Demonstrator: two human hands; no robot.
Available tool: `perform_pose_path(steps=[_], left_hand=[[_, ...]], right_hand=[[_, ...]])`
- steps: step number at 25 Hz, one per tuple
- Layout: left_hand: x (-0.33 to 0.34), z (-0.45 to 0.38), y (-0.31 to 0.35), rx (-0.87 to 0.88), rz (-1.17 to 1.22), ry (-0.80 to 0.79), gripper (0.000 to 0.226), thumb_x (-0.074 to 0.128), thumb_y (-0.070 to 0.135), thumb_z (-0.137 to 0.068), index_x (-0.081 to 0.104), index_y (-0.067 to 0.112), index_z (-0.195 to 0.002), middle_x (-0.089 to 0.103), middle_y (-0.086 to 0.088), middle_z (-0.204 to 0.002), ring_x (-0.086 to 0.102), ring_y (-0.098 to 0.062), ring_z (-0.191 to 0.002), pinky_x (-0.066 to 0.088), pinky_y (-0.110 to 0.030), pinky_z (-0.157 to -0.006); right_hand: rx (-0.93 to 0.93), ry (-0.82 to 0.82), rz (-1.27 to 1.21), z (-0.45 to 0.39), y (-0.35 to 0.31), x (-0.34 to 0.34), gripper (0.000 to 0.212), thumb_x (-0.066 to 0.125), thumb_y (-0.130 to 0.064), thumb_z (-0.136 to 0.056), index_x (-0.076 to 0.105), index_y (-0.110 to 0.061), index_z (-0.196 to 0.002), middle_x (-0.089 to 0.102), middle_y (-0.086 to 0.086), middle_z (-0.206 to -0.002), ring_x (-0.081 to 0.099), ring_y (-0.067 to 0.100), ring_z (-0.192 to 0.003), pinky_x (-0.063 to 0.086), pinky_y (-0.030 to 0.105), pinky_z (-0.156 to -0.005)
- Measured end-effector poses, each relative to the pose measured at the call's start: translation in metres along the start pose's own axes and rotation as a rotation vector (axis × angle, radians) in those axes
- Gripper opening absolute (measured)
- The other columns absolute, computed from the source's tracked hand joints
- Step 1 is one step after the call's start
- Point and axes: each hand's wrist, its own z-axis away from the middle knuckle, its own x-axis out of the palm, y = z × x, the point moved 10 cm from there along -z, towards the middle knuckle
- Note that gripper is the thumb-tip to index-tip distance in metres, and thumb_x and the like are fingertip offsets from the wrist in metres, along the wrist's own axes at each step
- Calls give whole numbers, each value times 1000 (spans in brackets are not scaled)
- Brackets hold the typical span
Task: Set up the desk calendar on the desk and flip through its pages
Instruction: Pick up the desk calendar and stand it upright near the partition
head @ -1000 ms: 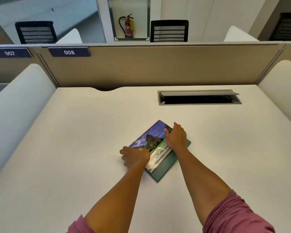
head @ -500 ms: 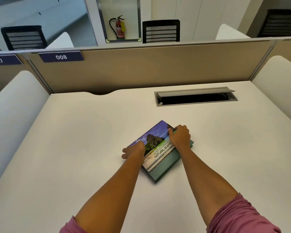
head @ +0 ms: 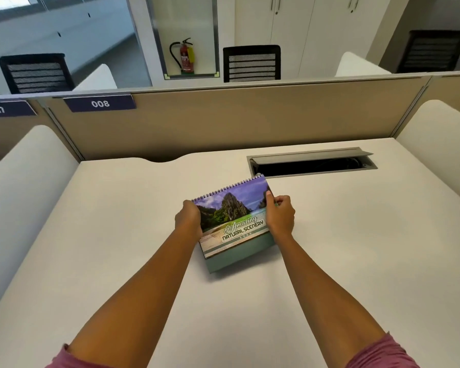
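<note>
The desk calendar [head: 234, 216] is a spiral-bound pad with a cover photo of cliffs and sea, and a teal card base. It is tilted up from the white desk [head: 117, 235], spiral edge raised and away from me, lower edge of the base on the desk. My left hand [head: 188, 219] grips its left edge. My right hand [head: 280, 217] grips its right edge, thumb on the cover.
An open grey cable tray [head: 311, 162] is set into the desk just behind the calendar. A beige partition [head: 223, 115] closes the far side, with white curved dividers [head: 24, 176] left and right. Chairs and a fire extinguisher [head: 185, 57] stand beyond.
The calendar lay flat and skewed under both hands. Now both hands hold its sides, it is turned square to me and its spiral edge is lifted off the desk.
</note>
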Motion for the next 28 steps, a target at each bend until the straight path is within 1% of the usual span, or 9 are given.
perform_pose_path(steps=[2,6,11,12,15,16,21,23,28], left_hand=[[-7,-2,20,39,18,-2,44,34,37,-101,54,6,-124,64,-17,-119,66,-33,-108,56,-46,-98],[-28,-10,49,59,17,30,45,34,50,-101,54,12,-114,66,-13,-109,64,-26,-84,54,-38,-77],[-71,-34,91,131,46,103,51,30,51,-100,58,11,-117,66,-13,-108,62,-23,-79,47,-31,-59],[-80,-41,101,148,65,113,53,29,51,-99,58,11,-119,65,-14,-110,63,-24,-82,49,-32,-61],[-110,-65,129,215,86,144,60,27,56,-98,61,13,-124,66,-13,-116,64,-30,-105,55,-40,-90],[-122,-73,138,239,108,148,59,26,54,-99,63,14,-121,67,-12,-117,65,-30,-107,54,-41,-94],[-171,-101,175,369,181,152,36,30,38,-100,61,26,-86,68,-2,-87,62,-18,-74,45,-28,-61],[-188,-112,183,401,214,150,31,32,32,-100,60,26,-87,66,1,-84,61,-16,-74,44,-27,-60],[-222,-142,208,524,182,133,23,31,20,-99,49,16,-112,62,1,-91,59,-13,-81,47,-24,-60]], right_hand=[[-6,14,-47,1,-11,10,40,47,-56,-93,51,-16,-98,62,-1,-83,61,13,-69,44,26,-53],[-61,-6,-91,8,-40,46,47,45,-64,-89,49,-17,-95,64,-1,-83,66,19,-74,55,34,-64],[-202,-31,-113,20,-94,103,51,49,-68,-84,47,-18,-93,63,-3,-82,63,14,-70,43,23,-54],[-225,-41,-127,23,-105,117,51,50,-68,-84,46,-19,-93,63,-4,-82,64,13,-70,44,22,-53],[-292,-75,-182,32,-133,157,52,51,-70,-80,43,-20,-92,64,-2,-83,65,15,-71,54,30,-59],[-315,-96,-194,36,-143,172,53,51,-70,-79,42,-20,-91,64,-2,-83,66,16,-72,56,33,-60],[-455,-215,-283,50,-190,241,52,59,-67,-77,41,-20,-89,60,-4,-80,64,12,-71,53,24,-57],[-496,-253,-323,54,-203,265,49,62,-63,-77,41,-20,-90,58,-8,-80,63,8,-70,50,16,-55],[-543,-378,-430,57,-216,319,45,71,-53,-78,44,-20,-93,61,-7,-85,65,11,-77,57,24,-62]])
